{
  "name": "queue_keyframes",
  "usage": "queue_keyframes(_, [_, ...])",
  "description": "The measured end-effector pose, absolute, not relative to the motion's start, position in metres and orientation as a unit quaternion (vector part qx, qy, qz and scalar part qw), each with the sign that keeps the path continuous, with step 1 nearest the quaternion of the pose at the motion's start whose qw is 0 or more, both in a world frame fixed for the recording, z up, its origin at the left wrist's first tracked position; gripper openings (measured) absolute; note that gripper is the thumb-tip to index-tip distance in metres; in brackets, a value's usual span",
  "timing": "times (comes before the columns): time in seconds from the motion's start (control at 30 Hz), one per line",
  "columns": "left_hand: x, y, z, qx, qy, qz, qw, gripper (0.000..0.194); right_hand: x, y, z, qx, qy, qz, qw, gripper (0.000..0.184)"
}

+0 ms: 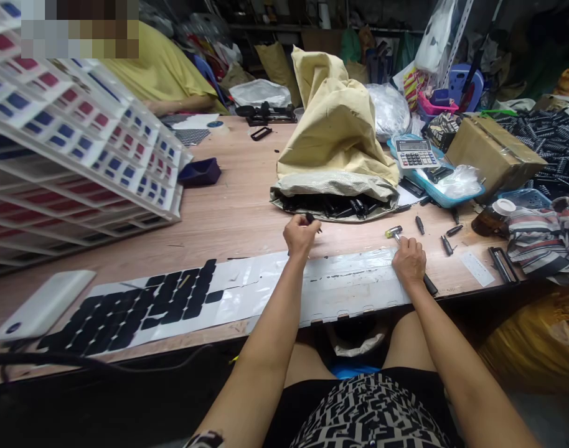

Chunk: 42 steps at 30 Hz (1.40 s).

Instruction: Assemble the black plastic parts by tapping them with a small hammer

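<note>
My left hand (pixel 302 236) is raised just in front of the sack, its fingers pinched on a small dark piece (pixel 310 218) whose kind I cannot make out. My right hand (pixel 409 262) is wrapped round a small hammer (pixel 393 231); its yellowish and metal head points away from me, and the dark handle end sticks out below the palm. Under and between the hands lies a pale, worn board (pixel 354 280) along the table edge. The beige sack (pixel 333 130) lies with its mouth towards me, and black parts (pixel 354 206) show inside it.
To the left, many flat black pieces (pixel 135 308) lie on a white sheet beside a white box-shaped device (pixel 46 305). White crates (pixel 79 137) lean there; a person in a yellow top (pixel 172 68) sits beyond. Rightwards are a calculator (pixel 414 152), blue basket (pixel 462 196), carton (pixel 494 152) and jar (pixel 492 218).
</note>
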State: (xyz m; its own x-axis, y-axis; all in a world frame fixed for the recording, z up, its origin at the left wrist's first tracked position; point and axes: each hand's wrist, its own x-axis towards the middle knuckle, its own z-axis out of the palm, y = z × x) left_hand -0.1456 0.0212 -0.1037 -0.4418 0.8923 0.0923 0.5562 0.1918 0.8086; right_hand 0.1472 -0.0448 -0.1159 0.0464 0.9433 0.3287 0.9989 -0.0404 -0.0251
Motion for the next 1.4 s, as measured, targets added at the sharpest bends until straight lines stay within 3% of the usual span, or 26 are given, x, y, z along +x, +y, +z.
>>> queue_keyframes(0.23, [-0.118, -0.051, -0.114, 0.715, 0.568, 0.273, 0.304, 0.014, 0.148, -0.044, -0.118, -0.708, -0.683, -0.123, 0.128, 0.027])
queue_keyframes(0.6, [-0.11, -0.058, -0.142, 0.712, 0.555, 0.334, 0.27, 0.017, 0.154, -0.041, -0.118, -0.713, -0.677, -0.101, 0.15, 0.036])
queue_keyframes(0.87, [-0.111, -0.052, -0.146, 0.702, 0.55, 0.355, 0.28, 0.018, 0.129, -0.073, -0.099, -0.634, -0.699, 0.106, 0.312, 0.038])
queue_keyframes(0.97, [-0.11, -0.052, -0.146, 0.7, 0.553, 0.355, 0.28, 0.018, 0.105, -0.097, -0.095, -0.566, -0.736, 0.18, 0.324, 0.032])
queue_keyframes(1.4, [-0.11, -0.05, -0.149, 0.698, 0.555, 0.358, 0.277, 0.019, 0.089, -0.112, -0.098, -0.567, -0.734, 0.162, 0.337, 0.033])
